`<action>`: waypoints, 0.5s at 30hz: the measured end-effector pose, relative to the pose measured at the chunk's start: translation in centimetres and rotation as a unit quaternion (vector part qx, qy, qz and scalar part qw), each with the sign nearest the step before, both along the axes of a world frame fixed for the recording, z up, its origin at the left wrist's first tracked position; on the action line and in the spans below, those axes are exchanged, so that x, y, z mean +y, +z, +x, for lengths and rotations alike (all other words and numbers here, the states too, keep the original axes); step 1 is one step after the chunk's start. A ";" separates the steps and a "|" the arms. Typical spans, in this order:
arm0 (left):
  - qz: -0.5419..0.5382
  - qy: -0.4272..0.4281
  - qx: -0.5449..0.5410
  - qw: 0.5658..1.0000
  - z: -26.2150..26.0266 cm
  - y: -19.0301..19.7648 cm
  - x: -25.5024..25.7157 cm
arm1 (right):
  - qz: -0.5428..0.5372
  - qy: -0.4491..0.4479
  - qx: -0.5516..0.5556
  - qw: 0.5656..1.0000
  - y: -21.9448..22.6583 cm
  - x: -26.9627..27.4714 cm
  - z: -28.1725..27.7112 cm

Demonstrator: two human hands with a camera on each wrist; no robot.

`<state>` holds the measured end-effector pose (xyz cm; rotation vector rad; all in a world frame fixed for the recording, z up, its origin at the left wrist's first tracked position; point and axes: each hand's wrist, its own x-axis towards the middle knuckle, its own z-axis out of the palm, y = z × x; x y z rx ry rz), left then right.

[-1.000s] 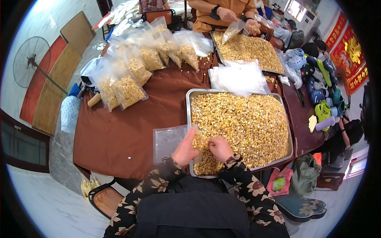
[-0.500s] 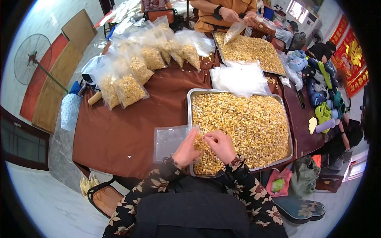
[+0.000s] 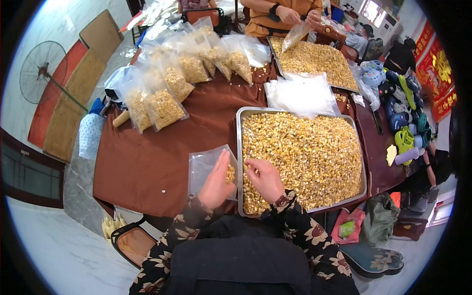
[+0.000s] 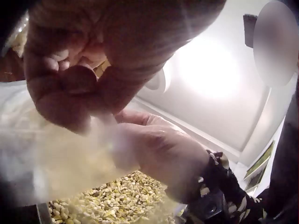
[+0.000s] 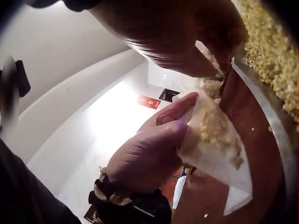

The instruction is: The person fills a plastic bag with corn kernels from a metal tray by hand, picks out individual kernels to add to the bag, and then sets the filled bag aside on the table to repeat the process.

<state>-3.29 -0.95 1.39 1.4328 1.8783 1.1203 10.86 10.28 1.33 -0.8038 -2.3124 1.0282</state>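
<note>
My left hand (image 3: 216, 179) holds a clear plastic bag (image 5: 212, 130) beside the tray's left rim, its thumb and fingers on either side of the plastic. A small heap of yellow corn-like kernels (image 3: 230, 173) shows inside the bag. Over the left edge of the metal tray (image 3: 239, 147) is my right hand (image 3: 268, 179), fingers bent, tips close to the bag's upper edge; I cannot tell whether they pinch anything. In the left wrist view the bag partly covers the right hand (image 4: 161, 144). Loose kernels (image 3: 305, 157) fill the tray.
Flat clear bags (image 3: 300, 96) lie at the tray's back edge. Several filled bags (image 3: 167, 110) stand at the table's back left. A person (image 3: 280, 17) across the table holds a bag over a second tray (image 3: 314, 61). Foam clogs (image 3: 405, 140) are piled at the right.
My left hand and the bag have moved left, off the tray's edge. The right hand has risen from the kernels to beside the bag, then shifted slightly left.
</note>
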 end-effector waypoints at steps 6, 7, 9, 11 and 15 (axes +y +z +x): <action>-0.003 -0.003 -0.027 1.000 0.3 -0.2 -0.1 | -0.129 -0.030 -0.047 0.990 0.1 -1.5 -1.3; -0.003 -0.003 -0.027 1.000 0.3 -0.4 -0.1 | -0.139 -0.027 -0.031 0.990 -0.6 -1.5 -1.4; -0.016 0.004 -0.047 0.999 0.2 -1.0 -0.1 | -0.088 -0.042 -0.040 0.994 -2.4 -0.6 -0.9; -0.027 -0.013 -0.034 0.999 0.6 -2.0 0.2 | -0.038 -0.060 -0.051 0.996 -3.6 0.1 0.0; -0.042 -0.046 -0.030 0.998 2.2 -3.4 1.7 | -0.053 -0.066 -0.138 0.987 -4.0 0.8 1.5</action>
